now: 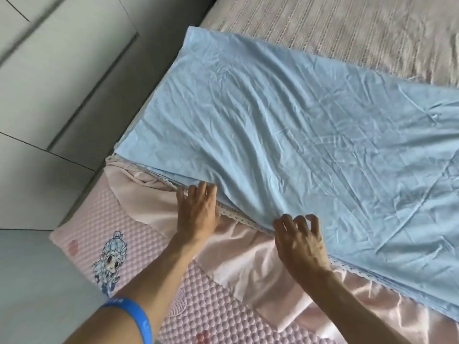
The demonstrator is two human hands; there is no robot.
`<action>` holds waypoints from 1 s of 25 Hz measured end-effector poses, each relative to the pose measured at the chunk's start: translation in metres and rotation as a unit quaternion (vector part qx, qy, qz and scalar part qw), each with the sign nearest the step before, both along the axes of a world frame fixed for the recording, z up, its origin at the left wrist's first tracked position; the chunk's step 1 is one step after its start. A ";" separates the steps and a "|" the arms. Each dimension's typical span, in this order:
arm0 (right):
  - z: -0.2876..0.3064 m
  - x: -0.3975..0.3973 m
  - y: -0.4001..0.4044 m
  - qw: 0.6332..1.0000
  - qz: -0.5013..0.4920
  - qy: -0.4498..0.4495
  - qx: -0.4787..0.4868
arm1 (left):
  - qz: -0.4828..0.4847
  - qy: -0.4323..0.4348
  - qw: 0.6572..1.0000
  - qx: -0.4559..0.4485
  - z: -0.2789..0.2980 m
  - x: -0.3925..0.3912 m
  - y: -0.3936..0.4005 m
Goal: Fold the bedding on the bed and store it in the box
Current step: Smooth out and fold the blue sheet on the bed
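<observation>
Item, far left: grey tiled floor [49, 95] alongside the bed; no box in view. Item, lower left: pink quilted mat [119, 219] with a cartoon figure printed on it, lying on the bed's near corner. Item: left forearm with a blue wristband [134, 316], reaching up from the bottom edge. Item: left hand [196, 212], palm down, fingers straight and close together, resting where the lace trim [231, 216] of the near edge meets the pink sheet [248, 256]; it presses, it does not pinch. Item, centre to right: blue bedding [285, 125], already folded into a long band several layers deep, lying diagonally across the bed [347, 28], creased, its near edge towards the person. Item: right hand [300, 242], fingers spread and bent, tips touching the blue fabric at that same edge; whether any cloth is caught under the tips cannot be told. Step in hand, by judgement: squaring and flattening the near edge of the folded band, folding partly done, storage not begun. Next move likely calls for a firm hold on one end of the band, layers kept aligned, and a fold across its length.
</observation>
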State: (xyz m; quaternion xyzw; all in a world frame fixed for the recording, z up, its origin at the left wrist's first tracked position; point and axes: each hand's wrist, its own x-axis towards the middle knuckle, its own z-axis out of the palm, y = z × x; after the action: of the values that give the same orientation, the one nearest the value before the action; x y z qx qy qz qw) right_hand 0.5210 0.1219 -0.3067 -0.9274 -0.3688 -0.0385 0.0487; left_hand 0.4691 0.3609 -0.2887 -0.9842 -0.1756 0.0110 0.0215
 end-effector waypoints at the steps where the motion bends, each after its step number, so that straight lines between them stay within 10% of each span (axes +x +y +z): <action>1: -0.002 0.000 0.022 1.000 0.008 0.003 0.005 | 0.007 0.002 1.000 0.015 -0.002 0.002 0.025; 12: -0.020 0.021 0.117 0.996 0.018 -0.017 0.087 | -0.053 0.027 0.993 -0.102 -0.010 0.023 0.180; 25: -0.016 0.019 0.127 0.993 0.079 0.022 0.083 | -0.045 0.163 0.975 0.146 0.023 0.023 0.240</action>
State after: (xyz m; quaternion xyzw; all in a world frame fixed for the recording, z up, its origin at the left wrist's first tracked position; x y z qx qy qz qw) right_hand 0.5404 0.2486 -0.3230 -0.8887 -0.4353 -0.0445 0.1369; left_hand 0.4917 0.6007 -0.2660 -0.9623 -0.1250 0.1444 0.1934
